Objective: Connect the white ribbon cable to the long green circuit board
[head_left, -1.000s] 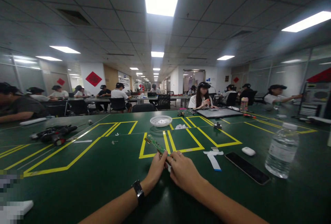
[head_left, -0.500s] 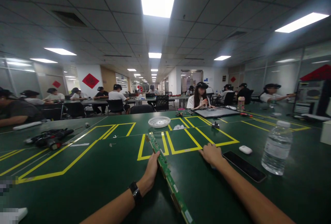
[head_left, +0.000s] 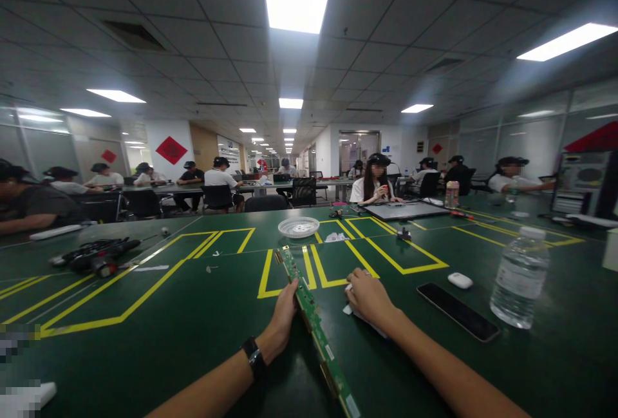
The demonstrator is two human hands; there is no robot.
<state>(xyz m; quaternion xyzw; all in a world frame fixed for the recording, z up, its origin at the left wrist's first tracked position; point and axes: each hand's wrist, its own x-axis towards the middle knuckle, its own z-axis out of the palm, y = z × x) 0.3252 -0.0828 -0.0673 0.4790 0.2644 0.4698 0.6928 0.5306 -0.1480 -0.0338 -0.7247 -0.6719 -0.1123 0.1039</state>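
Observation:
My left hand is closed around a long, narrow green circuit board, gripping it by its left edge. The board is held at a slant, its far end toward the white basket and its near end toward me at the bottom of the view. To the right of the board is my right hand, fingers curled over a white piece of cloth or paper. Most of that piece is hidden under the palm, so its exact kind cannot be told.
A round white plastic basket stands beyond the board. On the right lie a black phone, a white earbud case and a water bottle. A dark tool with a cable is at left. Yellow tape marks the green table.
My right hand has moved left from beside the phone toward the board, with the white piece now showing under it. The left hand and circuit board stay nearly still.

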